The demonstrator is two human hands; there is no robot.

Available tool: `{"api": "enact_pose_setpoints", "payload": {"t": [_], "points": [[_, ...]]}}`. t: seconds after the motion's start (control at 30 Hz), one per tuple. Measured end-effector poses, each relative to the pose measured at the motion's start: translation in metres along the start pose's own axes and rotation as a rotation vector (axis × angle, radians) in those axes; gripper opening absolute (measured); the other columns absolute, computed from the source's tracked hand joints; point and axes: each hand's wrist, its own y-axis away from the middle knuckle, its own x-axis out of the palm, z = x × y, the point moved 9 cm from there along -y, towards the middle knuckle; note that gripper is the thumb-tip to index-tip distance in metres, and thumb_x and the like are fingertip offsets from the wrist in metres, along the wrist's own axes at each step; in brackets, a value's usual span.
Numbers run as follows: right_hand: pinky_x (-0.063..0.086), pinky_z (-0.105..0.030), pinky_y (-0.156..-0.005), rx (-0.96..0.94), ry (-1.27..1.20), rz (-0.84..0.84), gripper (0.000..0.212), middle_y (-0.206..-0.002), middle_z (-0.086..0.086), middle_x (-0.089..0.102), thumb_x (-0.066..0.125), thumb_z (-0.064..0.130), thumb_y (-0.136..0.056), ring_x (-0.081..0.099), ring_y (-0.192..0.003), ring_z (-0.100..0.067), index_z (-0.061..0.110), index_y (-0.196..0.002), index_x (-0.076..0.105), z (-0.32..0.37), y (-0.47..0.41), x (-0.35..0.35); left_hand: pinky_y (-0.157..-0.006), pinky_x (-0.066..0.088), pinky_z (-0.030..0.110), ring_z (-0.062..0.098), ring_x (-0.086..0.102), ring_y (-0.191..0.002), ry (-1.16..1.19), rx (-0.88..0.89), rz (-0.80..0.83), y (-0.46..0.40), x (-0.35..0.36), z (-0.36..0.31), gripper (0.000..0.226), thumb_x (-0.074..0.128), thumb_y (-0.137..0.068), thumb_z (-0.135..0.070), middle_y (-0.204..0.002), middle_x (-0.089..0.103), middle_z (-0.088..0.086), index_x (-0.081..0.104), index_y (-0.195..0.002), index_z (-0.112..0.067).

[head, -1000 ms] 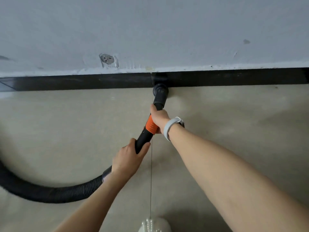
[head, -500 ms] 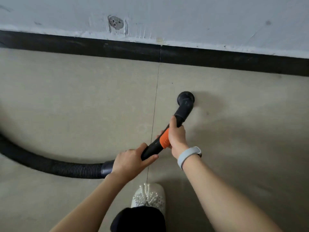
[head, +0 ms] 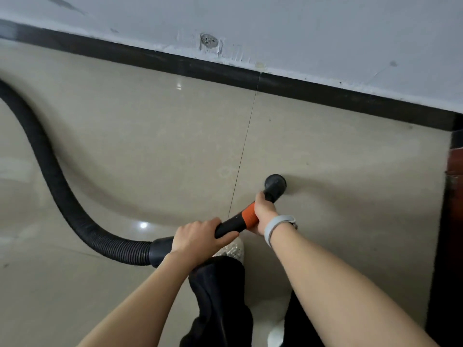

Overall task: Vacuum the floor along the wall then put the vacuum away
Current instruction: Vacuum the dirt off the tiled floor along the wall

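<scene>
A black vacuum wand with an orange band (head: 248, 218) ends in a round black nozzle (head: 275, 183) pressed on the beige tiled floor (head: 150, 151), well short of the wall. My right hand (head: 263, 213) grips the wand at the orange band, just behind the nozzle. My left hand (head: 198, 236) grips the wand's rear end, where the ribbed black hose (head: 65, 196) joins it. The hose curves away to the left and out of view. The vacuum's body is not in sight.
A black skirting board (head: 325, 95) runs along the foot of the white wall (head: 300, 33), slanting down to the right. A dark reddish door frame (head: 453, 196) stands at the right edge. My dark trouser leg and white shoe (head: 233, 250) are directly below the wand.
The nozzle has been drawn back from the skirting board toward me and a little to the right. The view has turned, so the wall now slants. Both hands keep the same grip.
</scene>
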Motion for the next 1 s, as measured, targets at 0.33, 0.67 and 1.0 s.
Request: {"api": "enact_pose_setpoints", "payload": {"t": [0.33,0.67,1.0], "points": [[0.038,-0.041,-0.105,-0.164,0.431,0.154,0.063,-0.133,-0.018,0.052,0.033,0.049,-0.096,0.051,-0.121,-0.035,0.000,-0.135,0.040,-0.007,0.025,0.141,-0.052,0.036,0.028,0.017,0.058,-0.062,0.280,-0.394,-0.196,0.037,0.024,0.131,0.047,0.041,-0.084,-0.067,-0.060,0.057,-0.005,0.044,-0.070,-0.022],[0.042,-0.043,-0.101,-0.329,0.245,-0.104,0.057,-0.133,-0.016,0.052,0.033,0.045,-0.099,0.051,-0.119,-0.035,0.001,-0.133,0.043,0.113,-0.026,0.035,-0.064,0.038,0.030,0.025,0.059,-0.081,0.342,-0.127,-0.191,-0.079,-0.006,0.018,0.047,0.037,-0.083,-0.072,-0.077,0.056,-0.002,0.044,-0.082,-0.026],[0.048,-0.051,-0.095,-0.361,0.144,-0.041,0.049,-0.124,-0.017,0.058,0.040,0.051,-0.093,0.058,-0.110,-0.037,0.009,-0.116,0.048,0.161,-0.051,0.015,-0.064,0.037,0.030,0.022,0.051,-0.071,0.344,-0.043,-0.267,-0.117,-0.029,-0.016,0.048,0.035,-0.084,-0.072,-0.078,0.055,-0.003,0.044,-0.086,-0.025]]}}
